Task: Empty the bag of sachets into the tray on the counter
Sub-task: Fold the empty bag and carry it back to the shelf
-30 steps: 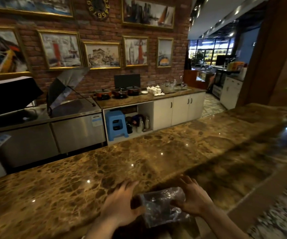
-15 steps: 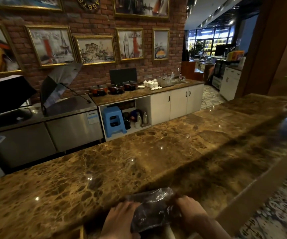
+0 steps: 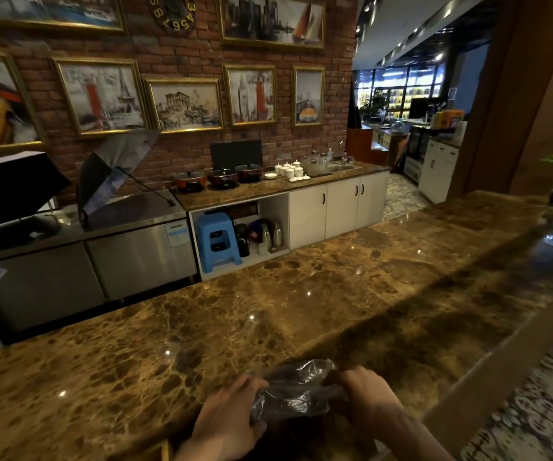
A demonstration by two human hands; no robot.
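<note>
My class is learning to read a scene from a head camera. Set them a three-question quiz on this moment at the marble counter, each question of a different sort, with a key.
1. True or false: only one of the hands is on the clear plastic bag.
2. Multiple choice: where is the bag? A) on the blue stool B) between the left hand and right hand, over the near edge of the marble counter C) by the three pots on the back counter.
3. Short answer: can you see sachets leaving the bag?

Key
1. False: both hands grip it, one at each end.
2. B.
3. No; none show outside the bag.
</note>
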